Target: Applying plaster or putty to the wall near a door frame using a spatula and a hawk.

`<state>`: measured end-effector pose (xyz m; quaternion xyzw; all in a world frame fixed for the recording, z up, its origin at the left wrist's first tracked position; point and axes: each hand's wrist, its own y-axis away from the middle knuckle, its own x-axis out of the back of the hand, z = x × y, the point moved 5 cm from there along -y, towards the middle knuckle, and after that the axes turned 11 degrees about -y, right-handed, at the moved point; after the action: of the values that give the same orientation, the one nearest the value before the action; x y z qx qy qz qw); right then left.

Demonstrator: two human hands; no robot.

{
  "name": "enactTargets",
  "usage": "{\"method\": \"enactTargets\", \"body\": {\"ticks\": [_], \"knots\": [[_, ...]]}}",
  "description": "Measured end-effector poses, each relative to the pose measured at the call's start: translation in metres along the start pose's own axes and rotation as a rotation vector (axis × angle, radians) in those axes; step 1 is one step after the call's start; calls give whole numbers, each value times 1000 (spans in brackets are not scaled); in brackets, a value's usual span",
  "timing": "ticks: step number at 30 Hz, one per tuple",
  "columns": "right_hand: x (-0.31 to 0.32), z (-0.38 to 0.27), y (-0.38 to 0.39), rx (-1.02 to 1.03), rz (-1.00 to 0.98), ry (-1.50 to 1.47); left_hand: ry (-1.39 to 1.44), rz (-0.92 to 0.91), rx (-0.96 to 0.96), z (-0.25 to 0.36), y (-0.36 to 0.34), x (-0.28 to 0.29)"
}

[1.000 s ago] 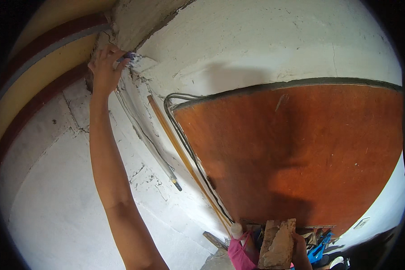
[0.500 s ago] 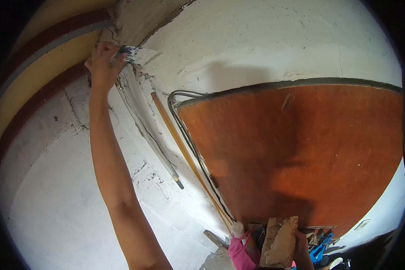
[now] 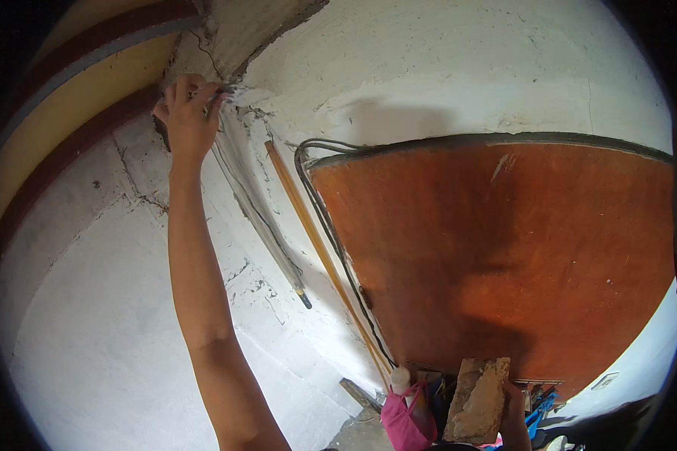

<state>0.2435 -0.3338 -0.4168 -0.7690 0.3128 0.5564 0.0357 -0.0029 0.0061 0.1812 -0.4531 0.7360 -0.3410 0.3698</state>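
High at the upper left, my left hand point(image 3: 191, 124) is closed round what looks like a putty knife point(image 3: 235, 95). Its blade carries white filler and lies against the wall at the cracked corner under the ceiling. The handle is mostly hidden by the fingers. Low down at the right, my right hand point(image 3: 513, 413) grips the edge of a small wooden board point(image 3: 478, 398); a layer of pale brown, plaster-like material covers part of its face. Most of the right-hand fingers are out of sight behind the board.
Below the left hand, a pale conduit point(image 3: 267, 237) and a wooden strip point(image 3: 308, 237) run down the corner. Dark cables point(image 3: 316, 203) loop beside a large reddish-brown panel point(image 3: 444, 255). A pink bag point(image 3: 408, 421) and blue items point(image 3: 540, 413) are at the bottom.
The view has shifted slightly, so the wall and panel sit further right. Less of the putty knife's blade shows beside my left hand. My right hand still holds the board.
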Motion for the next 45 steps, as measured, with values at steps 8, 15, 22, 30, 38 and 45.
{"method": "enactTargets", "body": {"ticks": [8, 15, 22, 30, 38, 45], "knots": [[10, -1, 4, 22, 65, -1, 97, -1, -118, 4, -15, -3], [10, -1, 7, 69, 3, 37, 186, -103, -56, -16, -32, -11], [17, 5, -2, 59, 9, -20, 47, -75, -231, -16, -46, 0], [6, 5, 7, 295, -104, 254, 25, -173, -327, -4, -40, -6], [18, 12, -9, 66, -18, -60, 79, -223, -256, -14, -43, -19], [13, 13, -5, 126, 25, -71, 11, -193, -333, -19, -39, -18]]}}
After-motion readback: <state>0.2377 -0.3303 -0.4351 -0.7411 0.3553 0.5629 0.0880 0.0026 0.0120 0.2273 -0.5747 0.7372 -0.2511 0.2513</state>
